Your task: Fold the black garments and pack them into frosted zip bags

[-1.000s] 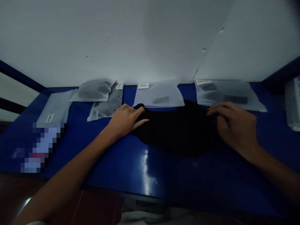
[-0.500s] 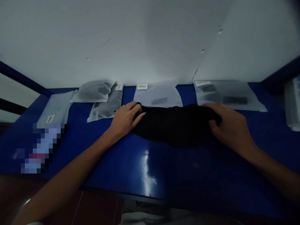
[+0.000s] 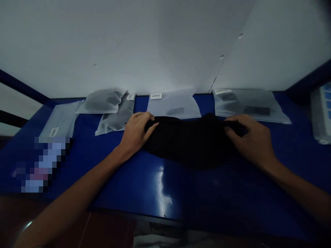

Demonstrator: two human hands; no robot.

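Note:
A piece of black cloth (image 3: 188, 143) stretches between my two hands over the blue table. My left hand (image 3: 137, 132) grips its left end, thumb and fingers closed on the fabric. At the other end, my right hand (image 3: 252, 139) pinches the upper right edge between thumb and fingers. What kind of garment it is cannot be made out, since the cloth is very dark. Just behind it lies a frosted plastic bag (image 3: 173, 103) with a white label and printed text.
Other frosted bags lie along the back wall: a bulging bag (image 3: 100, 101), a dark-filled bag (image 3: 116, 119), a flat bag (image 3: 60, 119) and a right-hand bag (image 3: 250, 105). A blurred-out item (image 3: 48, 165) is at left. A stack of clear packaging (image 3: 320, 117) stands far right.
My right hand has shifted its hold slightly, its thumb and fingers now closer together at the cloth's upper edge. The cloth hangs a little lower in the middle.

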